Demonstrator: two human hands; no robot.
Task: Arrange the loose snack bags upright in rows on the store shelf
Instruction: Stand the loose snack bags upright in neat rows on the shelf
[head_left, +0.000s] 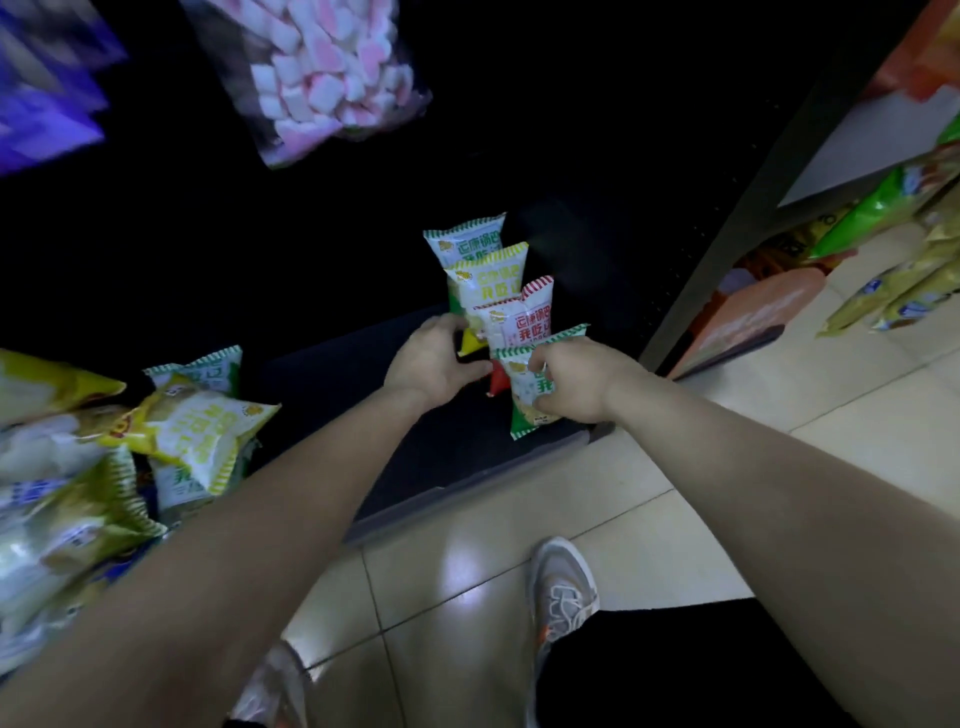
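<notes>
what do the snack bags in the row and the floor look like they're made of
Snack bags: probably thin plastic film, glossy, judging by the sheen, creases and crimped striped top seals. Floor: looks like glazed ceramic tile, pale and shiny, with grout lines and a bright light reflection.

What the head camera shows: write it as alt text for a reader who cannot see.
A person's right hand grips the front green-trimmed bag of a row of four upright snack bags on a dark bottom shelf, while the left hand holds the bags behind it. A loose pile of bags lies to the left.
</notes>
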